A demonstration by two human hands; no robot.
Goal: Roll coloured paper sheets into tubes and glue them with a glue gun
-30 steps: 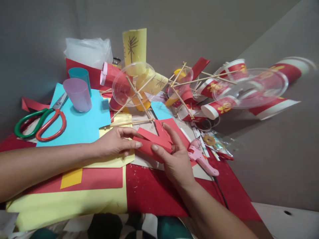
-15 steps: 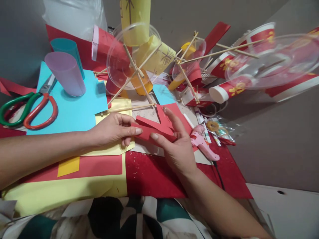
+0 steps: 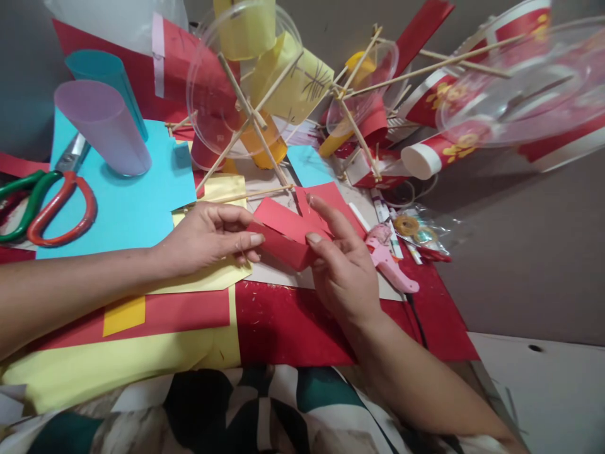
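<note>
Between my two hands is a bent strip of red paper (image 3: 286, 243), its far edge curving back behind the near side. My left hand (image 3: 215, 239) pinches its left end between thumb and fingers. At the other end my right hand (image 3: 345, 265) grips it with the thumb on the near side and the index finger stretched out behind. Another piece of red paper (image 3: 333, 198) lies on the table just past the strip. Close to my right hand rests a pink glue gun (image 3: 390, 265).
Scissors (image 3: 70, 195) and a purple cup (image 3: 106, 129) sit on blue paper (image 3: 118, 217) at left. Beyond my hands stands a clear plastic disc with crossed wooden sticks (image 3: 255, 116). Red-and-white paper cups (image 3: 442, 151) and a second stick frame (image 3: 352, 113) are at right.
The red strip has been turned and bowed, so its near side bulges toward me and shows more surface. Both hands still hold it. The camera view has shifted slightly.
</note>
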